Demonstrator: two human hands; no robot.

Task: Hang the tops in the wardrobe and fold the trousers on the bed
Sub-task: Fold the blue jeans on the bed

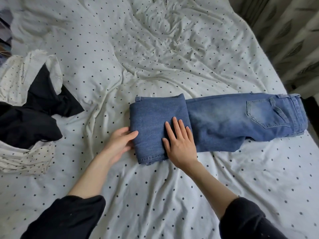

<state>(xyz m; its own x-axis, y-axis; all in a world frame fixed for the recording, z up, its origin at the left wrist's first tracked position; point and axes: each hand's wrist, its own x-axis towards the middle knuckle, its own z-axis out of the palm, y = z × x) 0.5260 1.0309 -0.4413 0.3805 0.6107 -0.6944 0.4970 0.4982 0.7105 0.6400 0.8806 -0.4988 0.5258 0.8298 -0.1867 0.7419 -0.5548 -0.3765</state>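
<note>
The jeans [224, 121] are mid-blue denim, matt, with a visible twill grain, faded paler around the back pocket and stitched with lighter thread along the hems; the waistband edge at the right of the frame looks a bit frayed. The bed sheet [155, 66] is soft white cloth, matt, printed with small dark dots and heavily creased. At the left, the black garment [34, 114] is a smooth, matt, thin-looking fabric, sitting on a cream dotted top [20, 78] that looks light and slightly crinkled. The sleeves [72, 218] are dark, matt cloth.
</note>
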